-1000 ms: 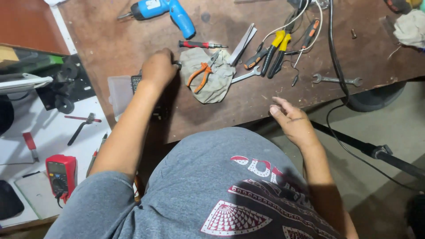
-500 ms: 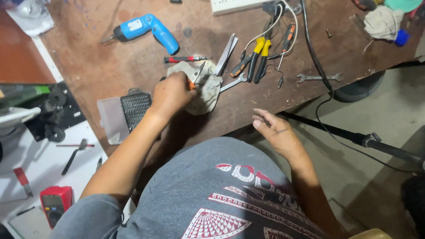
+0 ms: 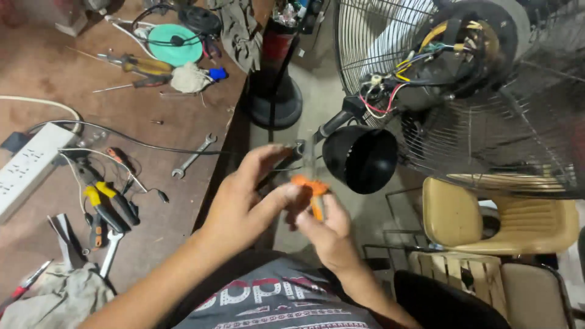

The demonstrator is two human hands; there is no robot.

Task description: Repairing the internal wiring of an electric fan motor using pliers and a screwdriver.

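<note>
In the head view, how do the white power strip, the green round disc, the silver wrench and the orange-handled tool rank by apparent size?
1. White power strip, though partly cut off.
2. Green round disc.
3. Silver wrench.
The orange-handled tool is blurred, hand-covered and nearer; unranked.

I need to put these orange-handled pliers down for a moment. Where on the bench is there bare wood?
Bare wood lies between the wrench and the bench edge, and above the power strip, below the screwdrivers. It is crowded around the yellow pliers, thin wires and rag, and at the far corner by the green disc.
</note>
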